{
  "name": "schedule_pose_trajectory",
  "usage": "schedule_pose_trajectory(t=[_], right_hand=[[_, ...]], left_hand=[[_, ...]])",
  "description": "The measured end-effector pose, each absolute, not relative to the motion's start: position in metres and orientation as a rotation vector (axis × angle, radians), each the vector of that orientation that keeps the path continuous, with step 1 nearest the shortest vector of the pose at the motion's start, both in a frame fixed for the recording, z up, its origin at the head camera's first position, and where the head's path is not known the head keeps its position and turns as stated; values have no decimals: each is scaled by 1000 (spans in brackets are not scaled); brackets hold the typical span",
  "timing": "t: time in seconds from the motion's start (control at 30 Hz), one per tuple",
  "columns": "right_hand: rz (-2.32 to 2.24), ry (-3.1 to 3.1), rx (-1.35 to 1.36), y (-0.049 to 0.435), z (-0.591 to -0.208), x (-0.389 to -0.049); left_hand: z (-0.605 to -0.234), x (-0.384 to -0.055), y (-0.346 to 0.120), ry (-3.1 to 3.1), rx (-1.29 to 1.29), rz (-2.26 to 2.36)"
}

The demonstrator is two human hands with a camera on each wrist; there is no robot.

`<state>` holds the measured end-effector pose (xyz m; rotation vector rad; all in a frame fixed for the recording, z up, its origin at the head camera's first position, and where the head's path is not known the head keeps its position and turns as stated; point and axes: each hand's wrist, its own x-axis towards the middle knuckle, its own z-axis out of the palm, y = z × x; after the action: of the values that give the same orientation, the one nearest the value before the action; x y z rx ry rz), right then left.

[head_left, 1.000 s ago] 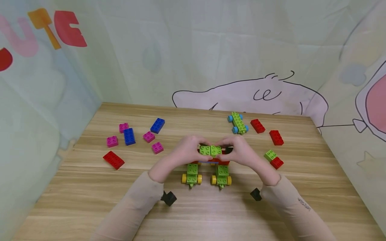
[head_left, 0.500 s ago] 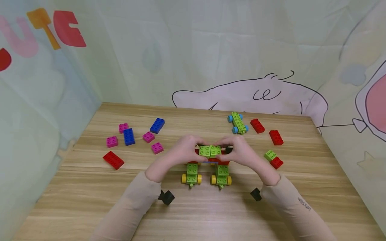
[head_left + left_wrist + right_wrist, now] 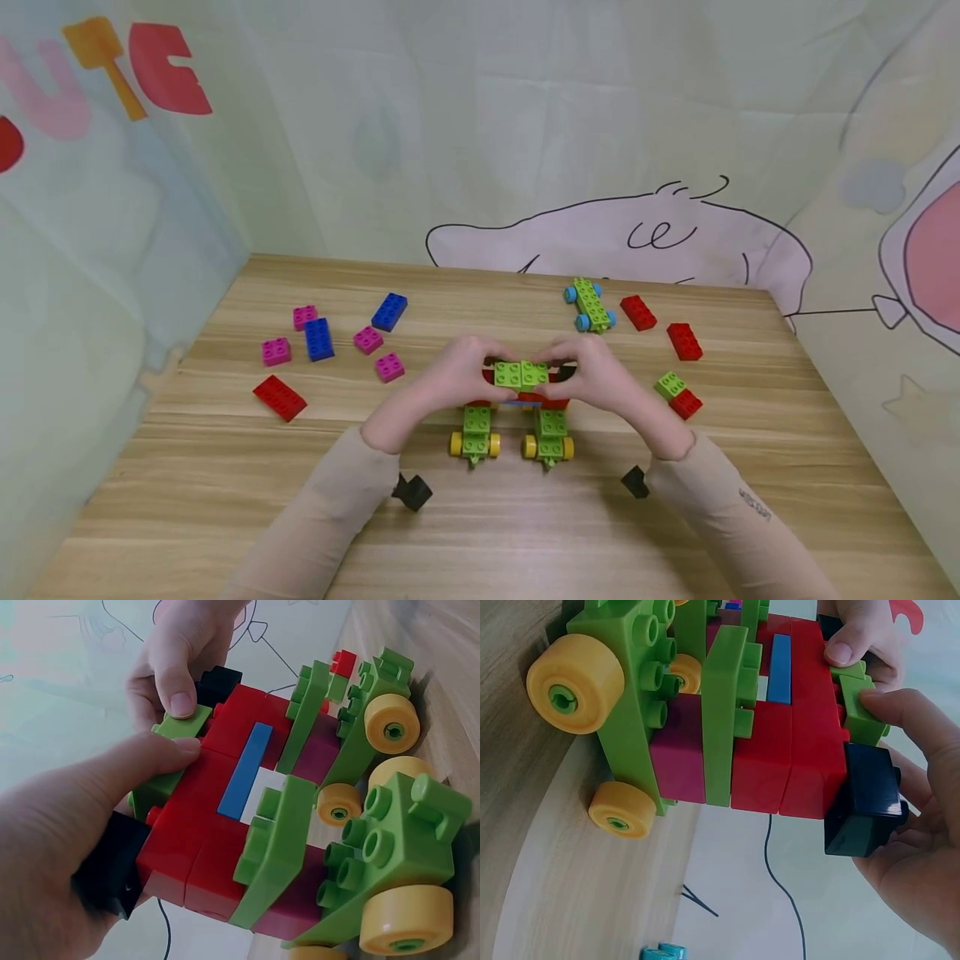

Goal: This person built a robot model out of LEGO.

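Between both hands stands a toy brick vehicle build, with two green wheeled bases (image 3: pixel 475 433) on yellow wheels (image 3: pixel 576 682). Purple bricks (image 3: pixel 679 754), green plates, red bricks (image 3: pixel 191 825) and a blue plate (image 3: pixel 246 771) make up its body. Two light green bricks sit side by side on top. My left hand (image 3: pixel 459 375) pinches the left green brick (image 3: pixel 507 375), thumb on its near side. My right hand (image 3: pixel 596 377) pinches the right green brick (image 3: pixel 534 375) likewise. Black bricks (image 3: pixel 866 799) at each end lie close to the palms. The far fingers are partly hidden.
Several pink bricks (image 3: pixel 367 340), blue bricks (image 3: pixel 318 339) and a red brick (image 3: pixel 281 397) lie left on the wooden table (image 3: pixel 525 542). A green car base (image 3: pixel 590 305) with blue wheels, red bricks (image 3: pixel 684 342) and a small green brick (image 3: pixel 670 384) lie right. A printed cloth backdrop (image 3: pixel 525 125) stands behind.
My left wrist has shifted slightly left, then held still. Both hands keep their hold on the green bricks, and the build stays in place; the head view drifts a little.
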<state>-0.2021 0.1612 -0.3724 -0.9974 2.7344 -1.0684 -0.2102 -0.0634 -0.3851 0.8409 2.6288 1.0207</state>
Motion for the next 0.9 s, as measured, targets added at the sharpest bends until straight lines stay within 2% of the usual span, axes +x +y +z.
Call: schedule_pose_trajectory(t=[0.9], right_hand=[[-984, 2755, -986, 159, -370, -203]], left_hand=[[-390, -212, -65, 2621, 897, 1056]])
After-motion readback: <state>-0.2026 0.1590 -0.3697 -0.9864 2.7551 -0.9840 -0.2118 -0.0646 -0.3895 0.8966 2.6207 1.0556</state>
